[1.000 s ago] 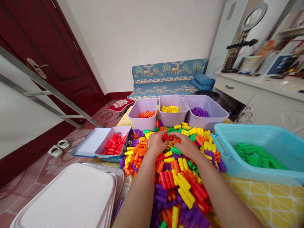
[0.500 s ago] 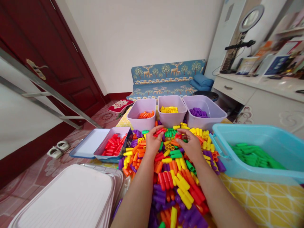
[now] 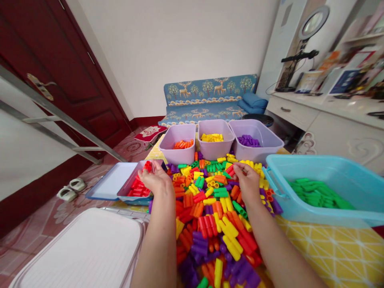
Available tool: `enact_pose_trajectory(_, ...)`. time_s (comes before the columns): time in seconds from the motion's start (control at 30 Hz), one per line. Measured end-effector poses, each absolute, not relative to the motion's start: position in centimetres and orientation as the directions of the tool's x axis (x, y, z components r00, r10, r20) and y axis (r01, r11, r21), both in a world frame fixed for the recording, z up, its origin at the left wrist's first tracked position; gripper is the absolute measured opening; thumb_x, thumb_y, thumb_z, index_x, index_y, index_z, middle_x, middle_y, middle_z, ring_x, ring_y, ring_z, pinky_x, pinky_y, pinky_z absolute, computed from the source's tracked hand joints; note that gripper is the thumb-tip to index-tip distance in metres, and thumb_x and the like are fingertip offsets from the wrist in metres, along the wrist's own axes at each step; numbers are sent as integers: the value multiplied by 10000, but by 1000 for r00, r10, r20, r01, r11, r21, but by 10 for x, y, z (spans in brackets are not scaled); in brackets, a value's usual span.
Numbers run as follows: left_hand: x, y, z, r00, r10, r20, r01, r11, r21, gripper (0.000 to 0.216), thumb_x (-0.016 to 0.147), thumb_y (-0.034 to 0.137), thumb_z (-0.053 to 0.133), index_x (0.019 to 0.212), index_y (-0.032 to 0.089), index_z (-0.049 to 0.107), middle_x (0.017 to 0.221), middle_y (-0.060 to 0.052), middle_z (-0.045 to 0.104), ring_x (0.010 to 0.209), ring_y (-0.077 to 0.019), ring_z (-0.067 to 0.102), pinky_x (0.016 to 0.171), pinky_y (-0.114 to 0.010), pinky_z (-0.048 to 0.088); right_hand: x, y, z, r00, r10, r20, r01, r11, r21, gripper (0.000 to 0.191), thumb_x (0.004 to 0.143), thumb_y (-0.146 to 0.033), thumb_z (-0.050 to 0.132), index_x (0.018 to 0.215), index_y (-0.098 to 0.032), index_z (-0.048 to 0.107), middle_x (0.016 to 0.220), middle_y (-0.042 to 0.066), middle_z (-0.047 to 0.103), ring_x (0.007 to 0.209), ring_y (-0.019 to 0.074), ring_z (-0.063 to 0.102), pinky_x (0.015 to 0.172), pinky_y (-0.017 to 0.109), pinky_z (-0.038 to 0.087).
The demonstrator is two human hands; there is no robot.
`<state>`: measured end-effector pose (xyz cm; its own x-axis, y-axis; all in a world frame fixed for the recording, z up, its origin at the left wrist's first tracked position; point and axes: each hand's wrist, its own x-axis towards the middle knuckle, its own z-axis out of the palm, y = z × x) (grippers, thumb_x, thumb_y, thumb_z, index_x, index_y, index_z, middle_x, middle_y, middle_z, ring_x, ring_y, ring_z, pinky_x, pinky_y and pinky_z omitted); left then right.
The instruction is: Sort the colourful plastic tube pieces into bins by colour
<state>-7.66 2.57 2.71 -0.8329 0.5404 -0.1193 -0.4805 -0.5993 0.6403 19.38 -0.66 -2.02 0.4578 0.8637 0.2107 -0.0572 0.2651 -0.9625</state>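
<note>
My left hand [image 3: 158,182] is over the tin box [image 3: 164,167] on the left, its fingers apart and curved upward. Red plastic tube pieces [image 3: 138,187] lie in that box, and some red shows right beside my fingertips; whether it touches them is unclear. Above the middle of a mixed pile, my right hand [image 3: 249,182] pinches a red plastic tube piece [image 3: 230,171] between thumb and fingers. The pile of tube pieces [image 3: 210,202], in red, orange, yellow, green and purple, spreads beneath and between both forearms.
Three lilac bins hold orange [image 3: 183,144], yellow [image 3: 212,138] and purple pieces [image 3: 248,141] at the table's far side. A blue tub [image 3: 318,162] with green pieces stands right. A white lid [image 3: 81,248] lies front left. Beyond are a bench [image 3: 210,96] and a ladder [image 3: 60,116].
My left hand has moved left from the pile to the red pieces' box, and its fingers have opened. My right hand has shifted slightly right, still with a red piece.
</note>
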Motion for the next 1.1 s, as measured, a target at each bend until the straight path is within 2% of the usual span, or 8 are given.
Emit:
enact_pose_trajectory(0.2, -58, 7, 49, -816, 572, -81, -491, -613, 619, 664, 859, 168, 368, 1436, 292, 64, 1439, -112, 382, 1303, -149, 458, 981, -298, 480, 192, -9, -17, 443, 870, 218, -59, 271, -961, 305, 727, -389, 694, 916, -151, 664, 703, -1, 629, 529, 94, 535, 523, 233, 456)
enact_pose_trajectory(0.33, -28, 4, 51, -519, 855, 14, -517, -326, 792, 484, 843, 213, 442, 1325, 167, 429, 1198, -138, 629, 1066, -153, 637, 890, -262, 507, 188, -14, -9, 327, 918, 223, -151, 284, -947, 330, 710, -383, 721, 948, -170, 640, 758, -5, 645, 562, 98, 583, 573, 244, 496)
enact_pose_trajectory(0.43, -5, 2, 43, -120, 992, 37, -325, -74, 943, 410, 811, 309, 576, 1189, 149, 586, 1110, -129, 678, 900, -171, 672, 714, -238, 534, 185, -18, -4, 197, 954, 228, -162, 261, -952, 335, 702, -382, 734, 950, -178, 639, 784, -3, 656, 579, 104, 602, 589, 248, 509)
enact_pose_trajectory(0.57, 17, -2, 26, 238, 969, 68, 14, -73, 997, 565, 692, 318, 747, 1215, 160, 604, 1084, -108, 687, 763, -153, 653, 571, -194, 486, 182, -20, -3, 101, 972, 210, -165, 225, -960, 332, 689, -378, 750, 932, -179, 643, 795, 11, 678, 607, 120, 620, 615, 264, 529)
enact_pose_trajectory(0.7, 24, -1, 15, 420, 905, 62, 60, -96, 994, 454, 737, 344, 709, 1139, 143, 651, 831, -54, 717, 672, -148, 649, 518, -188, 465, 180, -20, -3, 8, 974, 225, -169, 223, -960, 348, 700, -382, 744, 967, -188, 635, 841, 25, 692, 639, 134, 640, 669, 298, 547)
enact_pose_trajectory(0.83, 16, 7, 23, 74, 996, 57, -213, -40, 976, 333, 703, 291, 737, 979, 123, 658, 774, -44, 702, 621, -133, 653, 560, -214, 512, 180, -22, 0, 60, 967, 246, -133, 252, -959, 370, 731, -396, 714, 1033, -204, 623, 1003, 47, 676, 680, 128, 645, 698, 297, 533)
enact_pose_trajectory(0.93, -3, 13, 38, -403, 914, 48, -561, -288, 776, 151, 787, 191, 613, 924, 135, 582, 838, -47, 681, 730, -105, 678, 711, -219, 550, 182, -22, 1, 114, 960, 256, -115, 269, -956, 345, 756, -408, 689, 1025, -201, 626, 1003, 50, 672, 699, 128, 641, 714, 293, 522)
enact_pose_trajectory(1.1, -47, 9, 56, -765, 643, -40, -548, -617, 564, 76, 849, 166, 420, 894, 167, 482, 1060, -81, 604, 1050, -109, 629, 894, -211, 525, 184, -22, 1, 150, 955, 254, -112, 272, -956, 343, 771, -425, 674, 1023, -196, 632, 989, 55, 677, 702, 133, 631, 718, 304, 525)
